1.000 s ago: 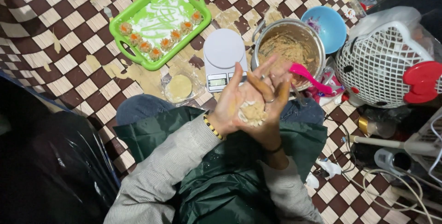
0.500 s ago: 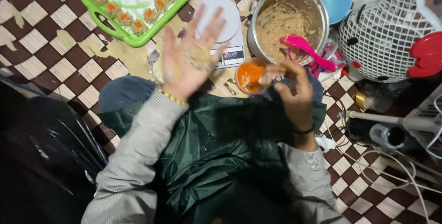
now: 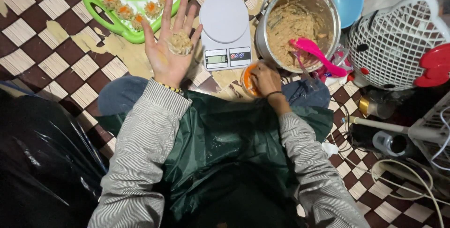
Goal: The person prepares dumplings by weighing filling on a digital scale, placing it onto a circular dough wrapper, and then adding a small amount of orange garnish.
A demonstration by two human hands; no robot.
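The pot (image 3: 300, 21) was dull brushed metal holding a coarse, lumpy paste, with a glossy pink plastic spatula (image 3: 316, 55) resting in it. The green tray (image 3: 136, 26) and the white kitchen scale (image 3: 225, 28) looked like smooth plastic. The apron (image 3: 220, 139) was shiny dark green sheeting, and the sleeves finely striped cloth.

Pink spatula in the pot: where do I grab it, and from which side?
Likely best by the free handle end of the pink spatula. It sticks out over the pot rim on the near right, pointing away from the filling, while the blade end lies in the mix. Come in from the right with the right hand, which is closest; the left hand carries a dumpling.
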